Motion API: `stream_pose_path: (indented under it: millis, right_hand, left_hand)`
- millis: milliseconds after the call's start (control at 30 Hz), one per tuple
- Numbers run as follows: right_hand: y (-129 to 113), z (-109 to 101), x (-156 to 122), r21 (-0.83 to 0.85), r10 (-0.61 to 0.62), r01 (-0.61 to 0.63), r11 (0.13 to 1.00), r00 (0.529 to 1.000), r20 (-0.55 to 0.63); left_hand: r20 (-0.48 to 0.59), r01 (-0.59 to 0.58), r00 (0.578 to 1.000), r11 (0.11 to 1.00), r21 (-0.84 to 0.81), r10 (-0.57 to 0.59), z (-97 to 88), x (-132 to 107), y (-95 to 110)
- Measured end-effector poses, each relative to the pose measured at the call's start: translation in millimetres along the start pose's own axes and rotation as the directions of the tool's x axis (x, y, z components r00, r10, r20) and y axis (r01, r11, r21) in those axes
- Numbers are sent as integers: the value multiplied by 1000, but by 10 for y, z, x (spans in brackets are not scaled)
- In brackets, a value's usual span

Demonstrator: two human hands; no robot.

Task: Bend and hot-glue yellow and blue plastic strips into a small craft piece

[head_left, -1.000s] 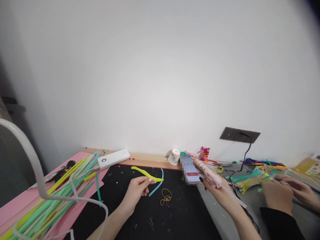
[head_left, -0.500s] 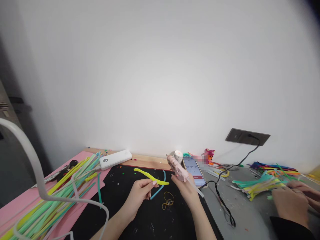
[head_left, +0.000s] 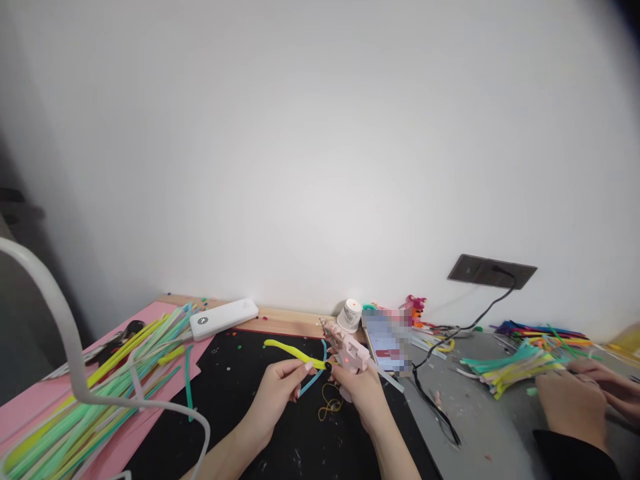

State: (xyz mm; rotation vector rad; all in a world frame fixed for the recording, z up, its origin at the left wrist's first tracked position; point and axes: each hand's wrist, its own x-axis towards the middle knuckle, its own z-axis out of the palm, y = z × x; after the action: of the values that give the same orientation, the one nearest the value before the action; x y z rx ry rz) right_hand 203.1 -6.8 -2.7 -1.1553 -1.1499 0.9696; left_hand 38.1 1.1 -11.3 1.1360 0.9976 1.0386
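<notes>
Far left, a pile of coloured fuzzy strips [head_left: 107, 400] on pink paper [head_left: 35, 413], then a white box [head_left: 224, 319] at the back edge of a black mat [head_left: 240, 353]. Left hand [head_left: 277, 390] pinches a yellow fuzzy strip [head_left: 286, 348] between thumb and fingers, held over the mat, far end sticking out up-left. A blue strip [head_left: 314, 380] shows behind its right end; a thin tan loop [head_left: 330, 405] lies nearer the person. Right hand [head_left: 363, 393] is wrapped round a pink glue gun [head_left: 354, 352], a fingertip right at the strip's right end; can't tell if it presses or only meets it. Nozzle points up-left, clear of the strip, by a paper cup [head_left: 350, 315]. Phone [head_left: 384, 343] just right, then a black cord [head_left: 436, 403] and a co-worker's hands [head_left: 575, 403] by another strip bundle [head_left: 515, 367]. To do this well, the left pinch should be firm but light, so the fuzz isn't crushed, with the nozzle angled off the fingers, as it may be hot.
</notes>
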Motion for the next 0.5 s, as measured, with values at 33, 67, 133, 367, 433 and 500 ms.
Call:
stream_pose_path:
  millis: [33, 67, 133, 367, 433, 500]
  right_hand:
    - [-15, 14, 1, -4, 14, -14, 1000, 1000, -14]
    - [-29, 22, 2, -1, 25, -25, 1000, 999, -31]
    - [-46, 19, 5, 19, 34, -33, 999, 997, -67]
    - [-32, -66, 14, 135, 62, -45, 990, 991, -119]
    - [-33, -78, 14, 150, 62, -45, 988, 992, -113]
    - [-35, -85, 17, 167, 52, -31, 985, 992, -118]
  left_hand:
    - [5, 4, 1000, 1000, -6, -4, 9, -2, 3]
    - [12, 14, 1000, 1000, -15, -13, 18, -4, 5]
    - [21, 40, 999, 998, -41, -40, 38, -9, 8]
    - [45, 131, 991, 983, -128, -127, 53, -52, 82]
    - [52, 141, 990, 978, -157, -134, 34, -69, 115]
    - [55, 159, 987, 969, -192, -151, 7, -72, 129]
